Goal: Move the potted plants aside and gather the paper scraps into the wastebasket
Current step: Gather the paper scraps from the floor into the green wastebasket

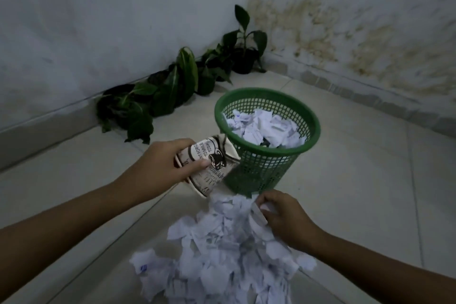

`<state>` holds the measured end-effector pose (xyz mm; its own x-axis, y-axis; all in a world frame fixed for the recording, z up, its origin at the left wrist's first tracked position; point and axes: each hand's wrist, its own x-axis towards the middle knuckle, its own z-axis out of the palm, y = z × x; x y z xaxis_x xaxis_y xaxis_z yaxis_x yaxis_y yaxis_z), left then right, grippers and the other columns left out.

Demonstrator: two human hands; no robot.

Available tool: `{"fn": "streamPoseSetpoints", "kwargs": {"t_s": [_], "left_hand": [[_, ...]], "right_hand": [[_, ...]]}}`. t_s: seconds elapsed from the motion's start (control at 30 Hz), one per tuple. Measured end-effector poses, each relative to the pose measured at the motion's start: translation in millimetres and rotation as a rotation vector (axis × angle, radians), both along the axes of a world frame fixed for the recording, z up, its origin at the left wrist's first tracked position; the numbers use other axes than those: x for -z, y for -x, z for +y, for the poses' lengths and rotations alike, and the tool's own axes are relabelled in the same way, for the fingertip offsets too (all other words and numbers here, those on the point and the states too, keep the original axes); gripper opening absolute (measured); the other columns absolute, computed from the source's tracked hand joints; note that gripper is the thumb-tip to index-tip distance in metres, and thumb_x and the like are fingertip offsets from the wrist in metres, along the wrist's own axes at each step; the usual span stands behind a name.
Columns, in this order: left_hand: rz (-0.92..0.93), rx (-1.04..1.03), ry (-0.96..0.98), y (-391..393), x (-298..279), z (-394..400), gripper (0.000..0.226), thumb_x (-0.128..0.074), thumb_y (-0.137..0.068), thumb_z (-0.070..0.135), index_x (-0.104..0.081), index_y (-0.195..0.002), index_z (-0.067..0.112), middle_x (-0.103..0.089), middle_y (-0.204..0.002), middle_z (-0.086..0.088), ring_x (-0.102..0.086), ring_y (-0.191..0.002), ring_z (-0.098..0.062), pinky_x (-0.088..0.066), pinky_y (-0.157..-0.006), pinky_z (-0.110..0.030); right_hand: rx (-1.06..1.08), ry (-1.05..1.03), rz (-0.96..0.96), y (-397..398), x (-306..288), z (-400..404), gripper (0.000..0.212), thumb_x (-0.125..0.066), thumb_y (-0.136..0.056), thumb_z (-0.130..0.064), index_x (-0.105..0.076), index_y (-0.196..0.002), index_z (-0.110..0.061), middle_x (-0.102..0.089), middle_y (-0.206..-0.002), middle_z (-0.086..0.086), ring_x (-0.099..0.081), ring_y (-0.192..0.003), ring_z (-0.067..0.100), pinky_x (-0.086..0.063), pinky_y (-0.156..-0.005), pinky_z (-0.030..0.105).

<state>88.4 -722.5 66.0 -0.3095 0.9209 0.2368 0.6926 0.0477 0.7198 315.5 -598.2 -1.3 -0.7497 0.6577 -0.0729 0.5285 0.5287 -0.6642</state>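
The paper scraps [222, 249] lie heaped on the floor; the right hand [283, 219] pinches some at the heap's top. The left hand [162, 163] grips a printed paper cup [209, 163] beside the green wastebasket [261, 163], partly filled. The potted plants [177, 81] line the wall.

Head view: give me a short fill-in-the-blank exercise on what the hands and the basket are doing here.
1. The left hand holds a printed ____ like a scoop.
2. The green wastebasket already contains paper ____.
3. The right hand touches the pile of paper scraps lying on the ____.
4. The potted plants stand along the ____.

Missing words: paper cup; scraps; floor; wall.
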Motion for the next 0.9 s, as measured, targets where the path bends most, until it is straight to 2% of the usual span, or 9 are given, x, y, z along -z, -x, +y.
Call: {"fn": "streamPoseSetpoints", "kwargs": {"t_s": [0.13, 0.23, 0.33, 0.4, 0.5, 0.63, 0.77, 0.83, 0.9], "left_hand": [[-0.159, -0.056, -0.172, -9, -35, 22, 0.010, -0.066, -0.083, 0.027, -0.065, -0.092, 0.025, -0.069, -0.076, 0.011, -0.067, -0.064, -0.001, -0.048, -0.050, -0.010], [-0.219, -0.100, -0.256, -10, -49, 52, 0.012, -0.063, -0.087, 0.024, -0.062, -0.098, 0.019, -0.068, -0.082, 0.008, -0.067, -0.062, -0.004, -0.053, -0.050, -0.016], [-0.172, -0.154, -0.264, -7, -48, 92, 0.019, -0.059, -0.091, 0.026, -0.059, -0.105, 0.013, -0.069, -0.091, 0.001, -0.065, -0.060, -0.005, -0.055, -0.052, -0.020], [-0.122, -0.209, -0.172, -7, -43, 117, 0.032, -0.054, -0.093, 0.030, -0.053, -0.119, 0.013, -0.063, -0.105, 0.001, -0.063, -0.076, -0.009, -0.054, -0.064, -0.022], [0.065, -0.322, 0.037, -8, -26, 140, 0.050, -0.048, -0.093, 0.039, -0.040, -0.136, 0.015, -0.048, -0.128, -0.010, -0.047, -0.116, -0.027, -0.042, -0.095, -0.038], [0.311, -0.281, 0.114, -7, -9, 140, 0.054, -0.047, -0.093, 0.040, -0.032, -0.142, 0.026, -0.035, -0.145, -0.006, -0.031, -0.133, -0.027, -0.027, -0.105, -0.043], [0.523, -0.119, 0.212, -2, 0, 139, 0.050, -0.037, -0.095, 0.049, -0.033, -0.142, 0.032, -0.021, -0.155, 0.006, -0.011, -0.144, -0.020, -0.007, -0.113, -0.048], [0.543, -0.064, 0.344, -3, 4, 141, 0.046, -0.028, -0.096, 0.052, -0.048, -0.133, 0.034, -0.023, -0.154, 0.007, -0.002, -0.145, -0.020, 0.002, -0.113, -0.052], [0.511, -0.048, 0.385, -5, 7, 142, 0.047, -0.023, -0.098, 0.050, -0.062, -0.119, 0.032, -0.030, -0.152, 0.006, 0.003, -0.145, -0.021, 0.006, -0.112, -0.054]], "right_hand": [[0.099, 0.004, 0.180, 4, -56, 11, 0.014, -0.057, -0.088, -0.005, -0.063, -0.080, -0.014, -0.062, -0.081, -0.005, -0.054, -0.067, 0.002, -0.041, -0.059, 0.009], [0.204, 0.092, 0.340, 14, -97, 29, 0.008, -0.053, -0.093, -0.010, -0.061, -0.092, -0.009, -0.062, -0.096, 0.007, -0.063, -0.068, 0.017, -0.050, -0.049, 0.022], [0.319, 0.003, 0.418, 28, -114, 55, 0.009, -0.052, -0.093, -0.006, -0.061, -0.094, -0.006, -0.063, -0.103, 0.011, -0.065, -0.081, 0.027, -0.056, -0.058, 0.035], [0.388, -0.050, 0.459, 37, -117, 74, 0.010, -0.052, -0.092, -0.003, -0.061, -0.092, -0.004, -0.065, -0.098, 0.011, -0.064, -0.080, 0.028, -0.055, -0.061, 0.038], [0.412, -0.110, 0.538, 49, -117, 102, 0.013, -0.052, -0.090, -0.005, -0.061, -0.086, -0.013, -0.064, -0.091, 0.012, -0.064, -0.076, 0.028, -0.054, -0.067, 0.039], [0.250, -0.207, 0.260, 51, -112, 125, 0.028, -0.044, -0.097, -0.027, -0.056, -0.123, -0.023, -0.052, -0.122, 0.004, -0.053, -0.107, 0.018, -0.045, -0.093, 0.037], [0.108, -0.373, -0.077, 44, -96, 124, 0.040, -0.032, -0.101, -0.035, -0.044, -0.138, -0.025, -0.044, -0.145, 0.004, -0.039, -0.133, 0.021, -0.025, -0.113, 0.044], [0.004, -0.410, -0.374, 43, -82, 121, 0.043, -0.023, -0.101, -0.043, -0.043, -0.137, -0.033, -0.046, -0.144, -0.002, -0.035, -0.136, 0.021, -0.003, -0.115, 0.057], [-0.041, -0.444, -0.522, 44, -72, 121, 0.047, -0.016, -0.100, -0.048, -0.056, -0.123, -0.036, -0.061, -0.126, -0.002, -0.045, -0.128, 0.024, 0.004, -0.112, 0.063]]}}
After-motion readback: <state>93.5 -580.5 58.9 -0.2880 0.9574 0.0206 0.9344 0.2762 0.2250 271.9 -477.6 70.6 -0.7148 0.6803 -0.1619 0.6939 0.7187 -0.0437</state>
